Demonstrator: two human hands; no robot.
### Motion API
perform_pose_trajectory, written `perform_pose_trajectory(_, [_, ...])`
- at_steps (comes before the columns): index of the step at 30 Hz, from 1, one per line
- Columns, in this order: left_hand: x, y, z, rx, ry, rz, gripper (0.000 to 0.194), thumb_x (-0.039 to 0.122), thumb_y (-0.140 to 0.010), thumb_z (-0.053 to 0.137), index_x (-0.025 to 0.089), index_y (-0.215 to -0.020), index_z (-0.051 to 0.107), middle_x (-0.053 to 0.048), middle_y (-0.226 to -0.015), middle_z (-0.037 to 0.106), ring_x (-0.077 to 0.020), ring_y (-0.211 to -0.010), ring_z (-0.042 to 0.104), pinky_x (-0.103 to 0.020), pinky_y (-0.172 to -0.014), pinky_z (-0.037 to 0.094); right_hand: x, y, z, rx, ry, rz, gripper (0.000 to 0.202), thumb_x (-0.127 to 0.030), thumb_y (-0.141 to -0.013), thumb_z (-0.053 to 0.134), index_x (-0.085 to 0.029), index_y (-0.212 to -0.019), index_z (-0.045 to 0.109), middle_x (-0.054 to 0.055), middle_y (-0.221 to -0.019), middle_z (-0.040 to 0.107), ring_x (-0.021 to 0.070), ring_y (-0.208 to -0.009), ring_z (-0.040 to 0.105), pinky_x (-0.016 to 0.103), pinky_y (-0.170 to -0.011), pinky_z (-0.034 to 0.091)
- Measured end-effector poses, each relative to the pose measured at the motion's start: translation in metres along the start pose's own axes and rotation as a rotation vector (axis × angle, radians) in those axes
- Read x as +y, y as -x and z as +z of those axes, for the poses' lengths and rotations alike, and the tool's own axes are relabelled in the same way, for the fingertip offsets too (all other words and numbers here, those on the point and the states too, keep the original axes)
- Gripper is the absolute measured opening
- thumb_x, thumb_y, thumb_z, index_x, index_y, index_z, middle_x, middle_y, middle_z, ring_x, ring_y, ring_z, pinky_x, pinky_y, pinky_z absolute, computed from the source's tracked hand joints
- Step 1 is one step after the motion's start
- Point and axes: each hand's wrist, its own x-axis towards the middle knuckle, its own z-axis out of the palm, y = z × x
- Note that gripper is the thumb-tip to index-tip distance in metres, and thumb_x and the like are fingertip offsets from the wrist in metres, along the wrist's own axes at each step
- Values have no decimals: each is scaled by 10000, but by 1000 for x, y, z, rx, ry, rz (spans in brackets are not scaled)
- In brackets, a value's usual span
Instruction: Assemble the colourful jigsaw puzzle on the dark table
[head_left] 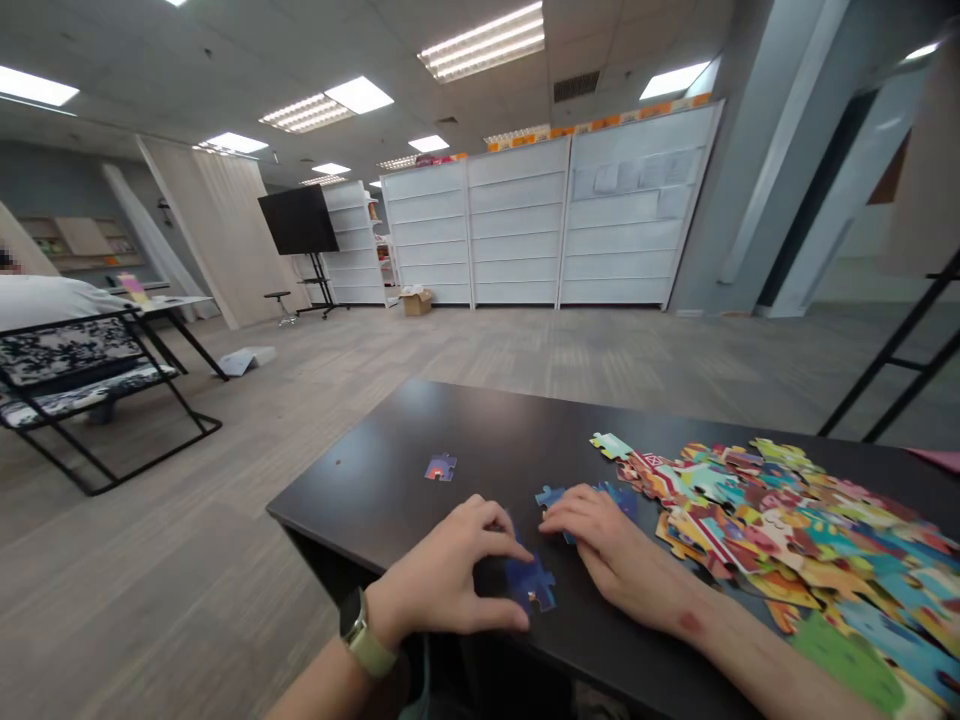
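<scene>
My left hand [457, 568] is at the table's near edge, thumb and fingers spread around a dark blue puzzle piece [534, 582] that lies on the table. Its fingertips are at the edge of that piece, and I cannot tell how firmly they touch. My right hand [596, 530] rests palm down with its fingers stretched over light blue puzzle pieces [550, 496], hiding part of them. More blue pieces [621, 500] show just behind its knuckles. Farther off to the left lies a single purple puzzle piece [440, 467] with a red and orange mark.
A large heap of colourful puzzle pieces [780, 520] covers the right side of the black table [360, 480]. At far left a person in a white top [52, 298] sits on a patterned chair [75, 345]. White shelving [517, 225] and a screen on a stand [298, 218] are behind.
</scene>
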Motion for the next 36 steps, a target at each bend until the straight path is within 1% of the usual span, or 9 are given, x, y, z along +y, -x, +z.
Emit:
perform_pose_trajectory(3, [11, 0, 9, -46, -70, 16, 409, 473, -706, 871, 303, -1059, 756, -24, -1075, 647, -233, -1021, 571, -336, -937, 450, -7, -5, 1, -103, 115, -38, 642, -15, -804, 445, -323, -1349, 590, 56, -1480, 531, 312, -1336, 431, 552, -1060, 364])
perform_pose_trajectory(6, [12, 5, 8, -63, -90, -8, 322, 369, -699, 890, 292, -984, 761, -1, -1044, 671, -215, -995, 592, -316, -922, 454, -14, -7, 0, -172, 163, -54, 657, -38, -793, 479, -346, -1365, 576, 34, -1551, 459, 353, -1405, 358, 605, -1074, 324])
perform_pose_trajectory(9, [4, 16, -1, -49, -89, -57, 282, 318, -704, 883, 287, -956, 757, 8, -1081, 673, -204, -991, 598, -296, -894, 466, -17, -5, -4, -139, 124, -22, 415, -106, -833, 527, -268, -1192, 658, 55, -1484, 539, 345, -1391, 378, 603, -1093, 308])
perform_pose_trajectory(12, [-8, 25, -12, -16, -49, -100, 229, 288, -751, 847, 288, -961, 757, 2, -1165, 664, -201, -1059, 600, -290, -941, 456, -18, -1, -7, -107, 33, 1, 214, -134, -847, 557, -233, -1012, 652, 69, -1298, 660, 303, -1297, 471, 543, -1074, 353])
perform_pose_trajectory(17, [-19, 26, -15, 48, 8, -102, 277, 193, -766, 802, 260, -1027, 733, -7, -1127, 704, -197, -1061, 608, -292, -972, 445, -14, 0, -2, -38, -65, 52, 243, -100, -789, 596, -229, -993, 623, 60, -1103, 664, 253, -1117, 551, 450, -987, 432])
perform_pose_trajectory(20, [-19, 19, -9, 97, 24, -90, 361, 145, -730, 801, 246, -1065, 711, -8, -1083, 708, -196, -1023, 610, -292, -955, 452, -12, -1, 1, -13, -89, 51, 245, -109, -770, 621, -230, -983, 637, 65, -1123, 640, 254, -1120, 544, 445, -993, 431])
perform_pose_trajectory(23, [-19, 10, -3, 122, 52, -59, 354, 152, -752, 783, 251, -1084, 715, -14, -1111, 693, -197, -1053, 607, -291, -973, 447, -11, -1, 2, -36, -84, 31, 200, -134, -807, 617, -243, -964, 674, 61, -1181, 623, 257, -1160, 532, 461, -1019, 414])
perform_pose_trajectory(28, [-18, 2, 2, 67, 4, -46, 239, 183, -788, 753, 277, -1008, 750, -17, -1135, 655, -205, -1066, 592, -304, -980, 449, -12, 0, 1, -58, -79, 10, 181, -159, -837, 621, -255, -969, 700, 48, -1168, 644, 255, -1165, 537, 468, -1023, 413])
perform_pose_trajectory(36, [-8, 4, -1, 33, -67, -48, 239, 164, -784, 712, 279, -993, 723, -14, -1144, 634, -208, -1058, 576, -306, -963, 450, -16, -1, -1, -51, -82, 33, 185, -138, -826, 641, -255, -954, 704, 41, -1147, 654, 250, -1144, 545, 462, -1013, 409])
